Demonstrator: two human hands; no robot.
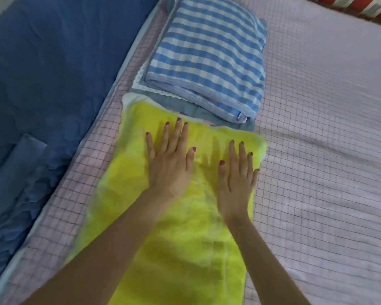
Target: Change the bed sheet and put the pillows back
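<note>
Hands lie flat, fingers straight and slightly spread: left hand (pixel 168 159) and right hand (pixel 237 183) press palm-down on the bright yellow-green fleecy pillow (pixel 178 249). That pillow rests on the pale pink grid-checked bed sheet (pixel 317 172), its far end touching the blue-and-white gingham pillow (pixel 207 60). Dark blue fabric (pixel 42 84) lies beside the bed's left edge.

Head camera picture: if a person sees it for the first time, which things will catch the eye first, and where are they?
The bright yellow pillow draws the eye first; it lies lengthwise in the middle on the pale checked bed sheet. The left hand and the right hand lie flat on its far end, fingers straight. Just beyond it lies a blue and white checked pillow, and dark blue cloth fills the left side.
</note>
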